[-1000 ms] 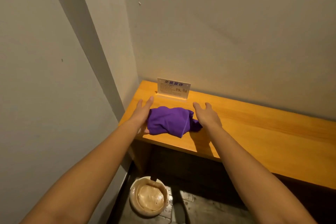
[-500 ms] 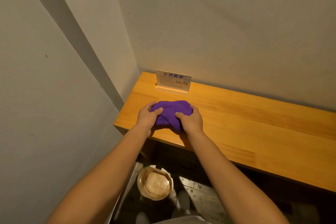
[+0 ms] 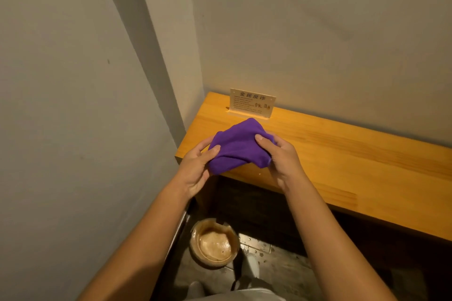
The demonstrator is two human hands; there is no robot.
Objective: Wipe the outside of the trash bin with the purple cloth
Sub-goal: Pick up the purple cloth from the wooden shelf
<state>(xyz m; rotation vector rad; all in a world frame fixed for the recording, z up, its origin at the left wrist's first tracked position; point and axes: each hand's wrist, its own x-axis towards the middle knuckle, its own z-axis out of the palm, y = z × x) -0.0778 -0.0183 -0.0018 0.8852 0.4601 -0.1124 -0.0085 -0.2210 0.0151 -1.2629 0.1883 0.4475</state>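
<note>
Both hands, left (image 3: 195,168) and right (image 3: 283,161), clench the cloth (image 3: 238,146) at frame centre; bin (image 3: 214,243) lies directly below, nearer the left grip.

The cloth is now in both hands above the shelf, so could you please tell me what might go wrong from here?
1. The cloth is bunched between the left hand and right hand; wiped that way, only a small patch may touch the bin.
2. The bin sits low on the floor under the shelf, so bending down could bump the head on its edge.
3. The sign stands just behind the cloth; a careless swing could knock it over.
</note>
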